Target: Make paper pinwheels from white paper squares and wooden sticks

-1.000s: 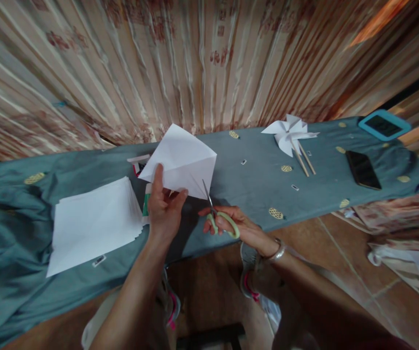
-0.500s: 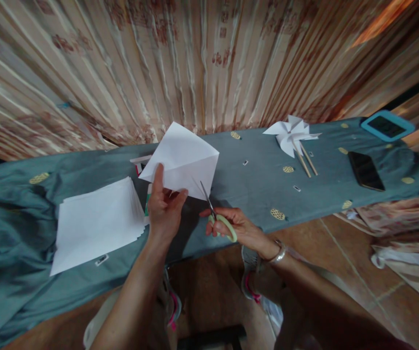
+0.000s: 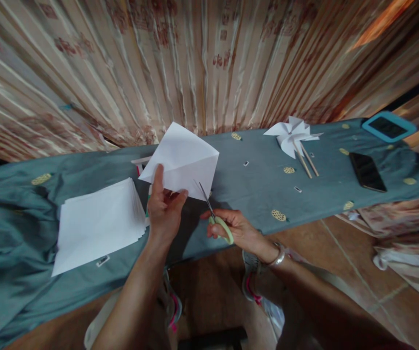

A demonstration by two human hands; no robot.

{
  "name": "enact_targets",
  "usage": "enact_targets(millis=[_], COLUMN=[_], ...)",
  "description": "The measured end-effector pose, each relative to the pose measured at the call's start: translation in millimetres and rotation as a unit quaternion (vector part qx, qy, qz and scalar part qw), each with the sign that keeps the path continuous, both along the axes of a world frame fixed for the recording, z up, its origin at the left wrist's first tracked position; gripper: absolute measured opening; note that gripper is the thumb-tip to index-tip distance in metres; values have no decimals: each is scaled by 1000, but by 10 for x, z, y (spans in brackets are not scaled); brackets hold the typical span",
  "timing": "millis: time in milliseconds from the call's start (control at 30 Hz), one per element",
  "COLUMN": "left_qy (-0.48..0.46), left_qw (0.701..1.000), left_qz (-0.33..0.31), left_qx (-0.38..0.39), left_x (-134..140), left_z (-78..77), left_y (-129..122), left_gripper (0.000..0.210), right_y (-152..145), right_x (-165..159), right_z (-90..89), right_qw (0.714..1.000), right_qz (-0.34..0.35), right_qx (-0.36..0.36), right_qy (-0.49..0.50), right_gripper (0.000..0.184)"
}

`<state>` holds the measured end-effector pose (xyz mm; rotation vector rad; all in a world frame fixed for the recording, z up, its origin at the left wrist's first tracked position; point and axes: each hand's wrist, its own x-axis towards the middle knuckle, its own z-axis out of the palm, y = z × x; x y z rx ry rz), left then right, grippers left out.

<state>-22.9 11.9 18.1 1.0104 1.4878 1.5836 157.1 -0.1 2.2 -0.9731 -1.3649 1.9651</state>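
My left hand (image 3: 165,206) grips a white sheet of paper (image 3: 185,153) at its near left side, holding it above the cloth-covered table. A crease line runs across the sheet. In my right hand (image 3: 233,228) is a pair of scissors (image 3: 221,227) with light green handles; my fingers are closed round them. Their blades are slightly apart at the paper's near right edge, one seen in front of the sheet. Left of my left hand lies a stack of white paper sheets (image 3: 98,223). A small box, mostly hidden, sits behind the held sheet.
On the right part of the blue-green tablecloth (image 3: 256,184) lie white paper pinwheels (image 3: 291,136) on wooden sticks (image 3: 306,158). Farther right are a black phone (image 3: 367,171) and a blue-framed device (image 3: 389,126). A pleated curtain (image 3: 202,63) hangs along the table's far side.
The scissors and my right hand have shifted very slightly, the blades closing a little. My left hand and the paper stay in place.
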Motion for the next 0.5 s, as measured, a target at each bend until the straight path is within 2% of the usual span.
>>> enact_targets(millis=[233, 500], left_qy=[-35, -12], left_qw=[999, 1000], left_qz=[0, 3], left_qx=[1, 9], left_x=[5, -23], left_z=[32, -25], left_y=[2, -1], left_gripper=[89, 85], right_y=[-15, -21], right_x=[-40, -63], right_z=[9, -20], right_qw=[1000, 999], right_qz=[-17, -23], right_qx=[-16, -36], right_qy=[-1, 8], right_gripper=[51, 49])
